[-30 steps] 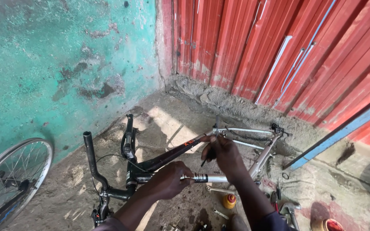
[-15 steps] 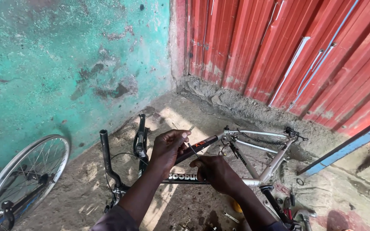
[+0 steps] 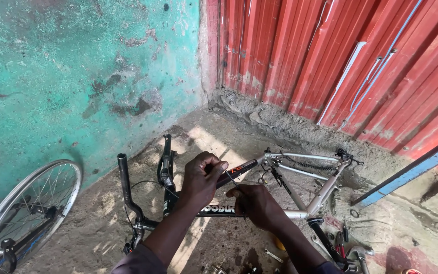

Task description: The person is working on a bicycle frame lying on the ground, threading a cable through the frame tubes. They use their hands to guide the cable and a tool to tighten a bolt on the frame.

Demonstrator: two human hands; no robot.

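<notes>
Pinching a thin metal tool (image 3: 233,181) between thumb and fingers, the left hand (image 3: 202,177) hovers over the bicycle frame (image 3: 300,213); the right hand (image 3: 257,204) closes around its lower tube. The frame lies on the dirt floor (image 3: 229,137), 1 spoked wheel (image 3: 29,208) leaning at the teal wall (image 3: 67,76).

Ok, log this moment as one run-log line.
left hand: on bike frame top tube | right hand: on down tube, thin tool between hands | wheel: by wall
</notes>
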